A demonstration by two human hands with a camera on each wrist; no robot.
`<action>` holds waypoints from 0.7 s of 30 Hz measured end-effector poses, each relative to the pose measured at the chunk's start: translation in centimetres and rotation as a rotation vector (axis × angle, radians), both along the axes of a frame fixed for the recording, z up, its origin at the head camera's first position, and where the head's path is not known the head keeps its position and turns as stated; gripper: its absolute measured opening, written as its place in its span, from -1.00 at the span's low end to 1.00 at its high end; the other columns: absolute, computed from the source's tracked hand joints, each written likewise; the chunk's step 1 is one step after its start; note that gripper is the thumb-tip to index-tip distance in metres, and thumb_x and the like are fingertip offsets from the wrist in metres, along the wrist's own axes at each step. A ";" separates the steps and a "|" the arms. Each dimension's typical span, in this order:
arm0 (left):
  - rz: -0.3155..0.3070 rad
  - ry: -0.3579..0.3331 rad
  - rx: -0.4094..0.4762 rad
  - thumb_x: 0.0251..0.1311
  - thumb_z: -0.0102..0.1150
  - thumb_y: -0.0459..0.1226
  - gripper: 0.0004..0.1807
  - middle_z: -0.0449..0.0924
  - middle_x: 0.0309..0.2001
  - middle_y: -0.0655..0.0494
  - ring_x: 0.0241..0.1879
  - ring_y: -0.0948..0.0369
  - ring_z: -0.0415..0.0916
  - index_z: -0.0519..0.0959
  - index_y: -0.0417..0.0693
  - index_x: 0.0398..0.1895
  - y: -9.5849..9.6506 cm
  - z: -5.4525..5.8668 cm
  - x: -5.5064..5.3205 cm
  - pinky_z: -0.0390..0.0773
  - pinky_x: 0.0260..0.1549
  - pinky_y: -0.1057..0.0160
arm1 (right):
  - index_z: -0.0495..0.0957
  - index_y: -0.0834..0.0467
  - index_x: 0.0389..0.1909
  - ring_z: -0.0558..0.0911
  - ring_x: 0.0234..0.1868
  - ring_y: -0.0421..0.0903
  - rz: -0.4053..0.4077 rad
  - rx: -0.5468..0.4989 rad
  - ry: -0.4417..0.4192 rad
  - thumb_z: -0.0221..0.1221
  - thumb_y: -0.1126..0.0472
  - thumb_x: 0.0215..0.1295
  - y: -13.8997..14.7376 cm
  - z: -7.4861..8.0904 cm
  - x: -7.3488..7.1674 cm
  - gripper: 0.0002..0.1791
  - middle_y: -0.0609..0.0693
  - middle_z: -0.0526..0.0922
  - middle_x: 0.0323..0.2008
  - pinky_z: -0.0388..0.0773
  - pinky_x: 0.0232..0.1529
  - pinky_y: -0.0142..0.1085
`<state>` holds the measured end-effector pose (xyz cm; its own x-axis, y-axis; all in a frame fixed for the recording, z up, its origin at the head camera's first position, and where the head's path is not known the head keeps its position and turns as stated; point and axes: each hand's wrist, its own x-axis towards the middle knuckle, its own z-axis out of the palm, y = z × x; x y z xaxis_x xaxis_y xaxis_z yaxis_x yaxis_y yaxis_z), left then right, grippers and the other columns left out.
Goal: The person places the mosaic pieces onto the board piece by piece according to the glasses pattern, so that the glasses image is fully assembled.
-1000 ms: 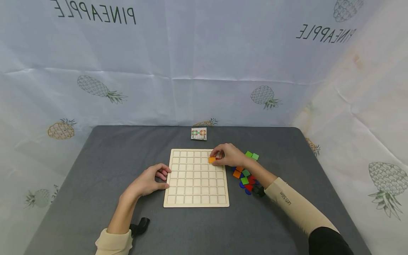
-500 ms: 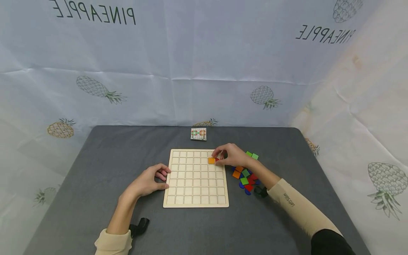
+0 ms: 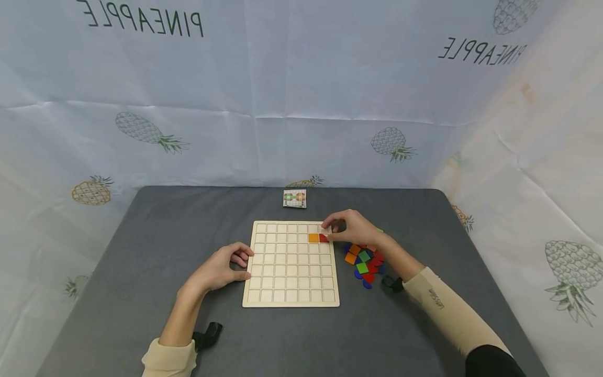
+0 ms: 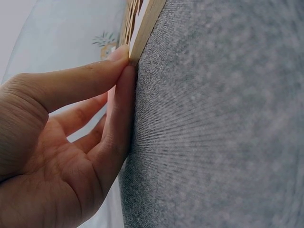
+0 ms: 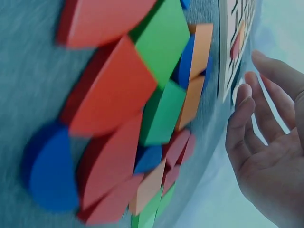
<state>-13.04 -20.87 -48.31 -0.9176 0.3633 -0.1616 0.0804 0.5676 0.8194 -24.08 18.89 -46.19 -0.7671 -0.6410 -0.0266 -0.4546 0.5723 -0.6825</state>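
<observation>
- From the head view we see two hands: the left hand (image 3: 216,268) touches the left edge of a wooden board (image 3: 286,272), its thumb and index finger apart along the rim
- There, the right hand (image 3: 354,229) is over the board's right border near the far corner, thumb and index finger spread; we cannot tell whether the thumb touches the red tile (image 3: 324,239)
- We count seven rows of seven squares on the board, with two tiles in the second row from the far side: an orange tile (image 3: 313,238) and, just right of it, the red one
- Only this view shows us a small card (image 3: 294,199) with a coloured pattern beyond the board, and the hanging cloth (image 3: 301,78), where we read "PINEAPPLE" twice, mirrored; lettering on the right sleeve (image 3: 438,303) is too small for us to read
- From the left wrist view we see the board's pale edge up close, thumb and index fingertip against it
- From the right wrist view we make out the loose pieces (image 5: 111,90), red, green, orange and blue, including four large red ones in front and one blue half-disc (image 5: 52,168) beside them; the right hand's fingers stand loosely apart
</observation>
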 end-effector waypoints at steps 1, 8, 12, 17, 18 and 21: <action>0.000 0.002 -0.001 0.20 0.57 -0.41 -0.54 0.58 -0.02 -0.04 -0.07 0.16 0.55 0.60 -0.19 0.14 0.0 0.0 0.0 0.63 -0.05 0.24 | 0.78 0.14 0.10 0.71 -0.15 -0.13 -0.002 0.003 -0.002 0.49 0.24 0.35 0.4 0.1 0.0 -0.68 0.07 0.84 0.03 0.74 -0.02 -0.20; 0.000 0.002 -0.002 0.19 0.57 -0.42 -0.54 0.58 -0.02 -0.05 -0.07 0.16 0.55 0.61 -0.20 0.13 0.1 0.0 0.0 0.63 -0.05 0.24 | 0.77 0.18 0.12 0.68 -0.16 -0.13 -0.026 0.065 -0.040 0.50 0.21 0.34 3.5 0.5 -0.5 -0.65 0.12 0.82 0.06 0.72 -0.06 -0.26; 0.006 -0.001 -0.003 0.19 0.57 -0.42 -0.53 0.59 -0.01 -0.05 -0.07 0.16 0.55 0.61 -0.19 0.13 0.1 0.0 -0.1 0.63 -0.04 0.23 | 0.77 0.19 0.11 0.63 -0.19 -0.11 -0.052 0.100 -0.075 0.51 0.21 0.33 5.1 0.4 -0.8 -0.64 0.12 0.82 0.04 0.66 -0.14 -0.34; 0.006 -0.002 -0.005 0.19 0.58 -0.41 -0.53 0.59 -0.01 -0.05 -0.07 0.16 0.55 0.61 -0.18 0.13 0.1 0.0 -0.1 0.63 -0.05 0.22 | 0.77 0.22 0.10 0.56 -0.27 -0.14 -0.063 0.120 -0.070 0.51 0.20 0.33 6.5 -0.1 -1.1 -0.63 0.15 0.81 -0.02 0.56 -0.27 -0.38; 0.005 -0.002 -0.006 0.19 0.58 -0.41 -0.53 0.59 -0.01 -0.05 -0.07 0.16 0.55 0.61 -0.19 0.14 0.1 0.0 -0.1 0.63 -0.05 0.23 | 0.76 0.22 0.11 0.56 -0.28 -0.14 -0.072 0.121 -0.069 0.51 0.19 0.33 6.6 -0.2 -1.1 -0.62 0.15 0.81 -0.02 0.55 -0.28 -0.39; 0.002 -0.002 -0.006 0.19 0.57 -0.41 -0.53 0.59 -0.01 -0.05 -0.07 0.16 0.55 0.61 -0.19 0.14 0.1 0.0 -0.1 0.63 -0.05 0.23 | 0.76 0.23 0.12 0.56 -0.29 -0.17 -0.092 0.115 -0.058 0.51 0.18 0.33 6.9 -0.5 -1.2 -0.61 0.15 0.80 -0.03 0.53 -0.30 -0.39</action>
